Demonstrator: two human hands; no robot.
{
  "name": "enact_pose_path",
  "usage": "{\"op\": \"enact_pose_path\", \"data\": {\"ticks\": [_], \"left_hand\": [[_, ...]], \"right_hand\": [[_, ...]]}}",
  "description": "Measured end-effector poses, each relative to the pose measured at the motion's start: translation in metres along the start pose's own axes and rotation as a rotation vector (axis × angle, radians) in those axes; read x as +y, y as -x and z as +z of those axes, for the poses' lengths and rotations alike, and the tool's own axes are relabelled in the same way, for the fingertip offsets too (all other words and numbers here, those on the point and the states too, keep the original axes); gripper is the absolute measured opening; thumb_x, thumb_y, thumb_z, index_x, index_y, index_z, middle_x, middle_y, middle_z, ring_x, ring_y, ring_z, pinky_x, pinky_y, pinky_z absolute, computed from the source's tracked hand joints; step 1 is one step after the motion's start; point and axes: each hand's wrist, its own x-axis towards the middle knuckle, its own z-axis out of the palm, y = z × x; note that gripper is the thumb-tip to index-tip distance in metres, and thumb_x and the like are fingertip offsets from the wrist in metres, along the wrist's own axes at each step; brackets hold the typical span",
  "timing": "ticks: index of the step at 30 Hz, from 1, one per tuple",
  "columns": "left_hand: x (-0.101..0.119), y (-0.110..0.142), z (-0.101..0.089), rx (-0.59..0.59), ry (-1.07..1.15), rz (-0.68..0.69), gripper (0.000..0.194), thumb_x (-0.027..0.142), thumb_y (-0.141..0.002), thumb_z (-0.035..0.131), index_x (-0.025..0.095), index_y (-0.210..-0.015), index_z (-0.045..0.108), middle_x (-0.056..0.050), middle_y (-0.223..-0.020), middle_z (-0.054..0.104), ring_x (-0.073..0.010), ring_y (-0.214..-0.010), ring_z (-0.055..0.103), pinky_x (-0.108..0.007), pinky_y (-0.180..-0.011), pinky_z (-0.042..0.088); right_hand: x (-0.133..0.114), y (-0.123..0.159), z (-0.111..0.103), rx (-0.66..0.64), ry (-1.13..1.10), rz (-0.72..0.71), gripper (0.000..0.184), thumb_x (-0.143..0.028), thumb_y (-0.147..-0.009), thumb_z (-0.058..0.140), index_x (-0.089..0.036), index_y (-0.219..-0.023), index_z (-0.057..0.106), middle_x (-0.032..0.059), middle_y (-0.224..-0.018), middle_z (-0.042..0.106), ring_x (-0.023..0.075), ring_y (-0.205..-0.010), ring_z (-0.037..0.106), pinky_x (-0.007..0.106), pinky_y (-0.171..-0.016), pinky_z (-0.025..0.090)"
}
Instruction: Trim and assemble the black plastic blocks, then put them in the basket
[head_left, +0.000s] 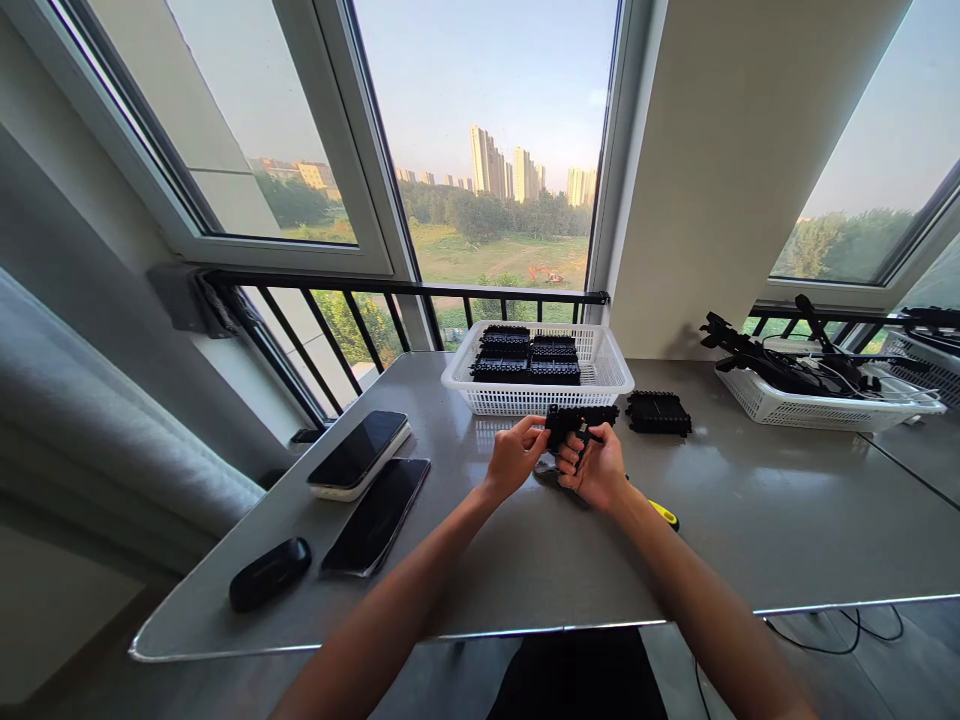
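Observation:
Both hands hold a small black plastic part with a ridged, toothed edge, raised over the table in front of the white basket. My left hand pinches its left end between thumb and fingers. Around its right side and underside, my right hand is closed, with the thumb on top. A similar black ridged block lies on the table just right of the hands. Under the right wrist, a tool with a yellow and black handle is partly hidden; its kind I cannot make out.
The white basket holds several black ridged blocks. At the right, another white basket carries black parts and cables. Left on the grey table lie a phone on a white box, a black tablet-like slab and a black case.

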Motion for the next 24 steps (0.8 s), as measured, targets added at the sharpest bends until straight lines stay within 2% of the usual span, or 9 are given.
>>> {"op": "enact_pose_path", "data": {"ticks": [6,10,12,14,17,21,24], "left_hand": [[0.005,0.004,0.003,-0.028,-0.046,0.014,0.017,0.033,-0.086,0.056,0.022,-0.097,0.064,0.001,-0.075,0.076,-0.0164,-0.07,0.072,-0.024,-0.065,0.052],[0.007,0.003,0.003,0.009,-0.022,-0.051,0.017,0.034,-0.084,0.058,0.022,-0.093,0.065,0.002,-0.068,0.074,-0.0168,-0.063,0.07,-0.024,-0.062,0.052],[0.007,0.001,0.002,0.037,0.04,-0.108,0.021,0.039,-0.082,0.059,0.021,-0.092,0.063,0.001,-0.065,0.072,-0.0172,-0.06,0.069,-0.024,-0.057,0.051],[0.006,-0.002,0.001,0.066,0.147,-0.175,0.026,0.043,-0.08,0.062,0.019,-0.09,0.061,0.0,-0.064,0.071,-0.018,-0.059,0.069,-0.025,-0.056,0.052],[0.003,-0.006,-0.001,0.096,0.37,-0.286,0.035,0.048,-0.075,0.066,0.018,-0.09,0.054,0.0,-0.065,0.07,-0.0188,-0.06,0.069,-0.031,-0.062,0.057],[0.0,-0.009,-0.001,0.112,0.584,-0.386,0.047,0.048,-0.068,0.072,0.02,-0.094,0.044,0.0,-0.07,0.07,-0.019,-0.063,0.07,-0.037,-0.067,0.06],[0.001,-0.008,0.001,0.067,0.641,-0.403,0.061,0.043,-0.062,0.078,0.02,-0.104,0.04,0.0,-0.075,0.07,-0.0183,-0.066,0.07,-0.037,-0.069,0.06]], "right_hand": [[0.008,-0.001,0.002,-0.092,0.09,0.047,0.026,-0.043,-0.077,0.041,-0.022,-0.063,0.036,-0.0024,-0.054,0.036,0.011,-0.048,0.032,0.021,-0.041,0.024],[0.007,0.003,0.006,-0.17,0.172,0.116,0.034,-0.052,-0.081,0.044,-0.021,-0.067,0.04,-0.0024,-0.059,0.039,0.0106,-0.051,0.034,0.019,-0.041,0.023],[0.008,0.003,0.008,-0.182,0.219,0.105,0.035,-0.053,-0.079,0.051,-0.021,-0.069,0.042,-0.0031,-0.061,0.039,0.0096,-0.052,0.034,0.018,-0.04,0.021],[0.011,0.001,0.008,-0.121,0.284,-0.005,0.033,-0.047,-0.075,0.062,-0.021,-0.07,0.042,-0.0046,-0.061,0.039,0.0084,-0.052,0.032,0.016,-0.04,0.019],[0.018,-0.005,0.004,0.073,0.442,-0.302,0.035,-0.039,-0.069,0.071,-0.021,-0.069,0.041,-0.0071,-0.058,0.037,0.0071,-0.05,0.029,0.016,-0.039,0.019],[0.025,-0.016,-0.005,0.296,0.663,-0.622,0.038,-0.041,-0.072,0.072,-0.022,-0.068,0.039,-0.0075,-0.059,0.039,0.0073,-0.05,0.032,0.018,-0.041,0.03],[0.026,-0.019,-0.009,0.375,0.718,-0.74,0.035,-0.042,-0.073,0.072,-0.022,-0.072,0.043,-0.0053,-0.067,0.046,0.0099,-0.058,0.044,0.021,-0.047,0.041]]}}
